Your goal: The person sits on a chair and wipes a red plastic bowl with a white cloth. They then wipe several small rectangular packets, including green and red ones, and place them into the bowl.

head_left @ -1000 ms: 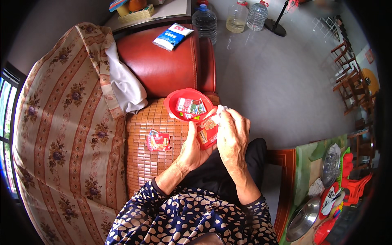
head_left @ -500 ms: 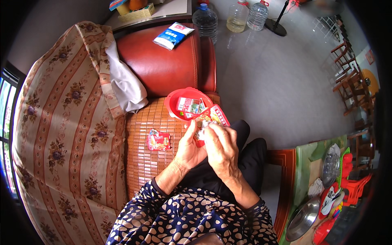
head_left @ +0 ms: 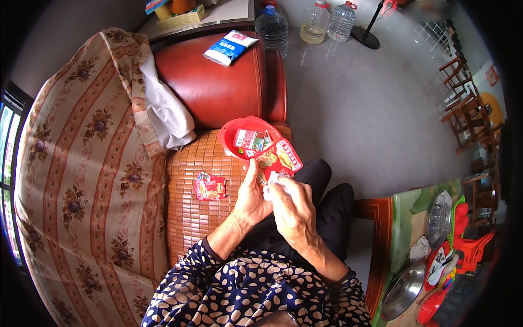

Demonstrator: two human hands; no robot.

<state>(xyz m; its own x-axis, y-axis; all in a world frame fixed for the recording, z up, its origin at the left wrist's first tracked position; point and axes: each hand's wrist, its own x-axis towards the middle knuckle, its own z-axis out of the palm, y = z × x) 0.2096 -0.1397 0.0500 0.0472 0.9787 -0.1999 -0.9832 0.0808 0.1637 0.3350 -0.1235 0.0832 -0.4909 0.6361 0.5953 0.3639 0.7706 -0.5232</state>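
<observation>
My left hand [head_left: 251, 197] is closed on a flat red package [head_left: 286, 154] with yellow patterns, its thumb along the near edge. The fingers under it are hidden. My right hand [head_left: 295, 210] grips a crumpled white cloth or tissue [head_left: 270, 188] against the near part of the package. Just beyond the hands stands a red plastic basin [head_left: 224, 139], partly overlapped by the package. Several small printed packets [head_left: 250, 140] lie inside it. Left of my left hand, a small red packet [head_left: 211, 188] rests on the bamboo seat mat [head_left: 190, 229].
A blue and white bag [head_left: 230, 48] lies on the red leather armrest [head_left: 212, 87]. Floral fabric [head_left: 92, 163] covers the left side. Large water bottles [head_left: 272, 30] stand on the floor behind. A side table [head_left: 402, 218] at right carries a metal basin [head_left: 403, 291].
My right hand has moved slightly down toward me with the white cloth or tissue, uncovering more of the red package. My left hand stays nearly still.
</observation>
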